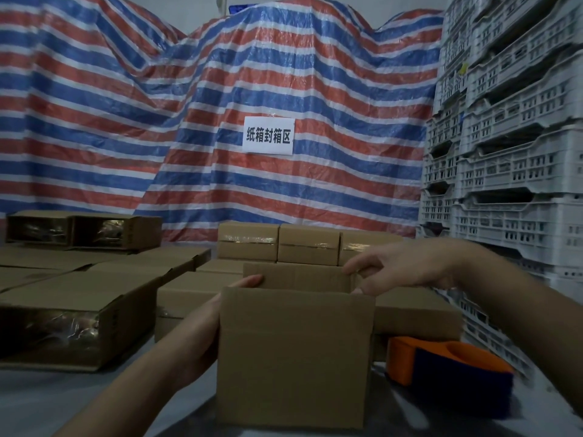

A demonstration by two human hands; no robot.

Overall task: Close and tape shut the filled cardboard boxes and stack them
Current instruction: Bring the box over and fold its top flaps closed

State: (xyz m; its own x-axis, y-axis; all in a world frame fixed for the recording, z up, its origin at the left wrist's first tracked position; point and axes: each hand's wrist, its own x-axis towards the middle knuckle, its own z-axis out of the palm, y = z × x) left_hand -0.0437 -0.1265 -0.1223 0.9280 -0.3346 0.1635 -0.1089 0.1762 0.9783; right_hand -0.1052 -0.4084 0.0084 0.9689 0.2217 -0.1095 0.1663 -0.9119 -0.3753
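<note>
— Where's the box (295, 354)?
— Nearest us on the desk (79, 402), tape gun (451, 372) just right of it. Left hand (202, 339) grips its side, right hand (407, 268) pinches the far flap.
— Handling?
— Stiff, probably light; flaps crease easily, so hold them by the edges.

A crinkled plastic tarpaulin (220, 99) striped red, blue and white fills the frame from nine to one o'clock, bearing a white paper sign (268, 135) printed in black characters. At three o'clock, pale grey slotted plastic crates (511, 137). Plain brown cardboard boxes (295, 348) sit at six; an orange-and-navy tape dispenser (451, 373) at five.
</note>
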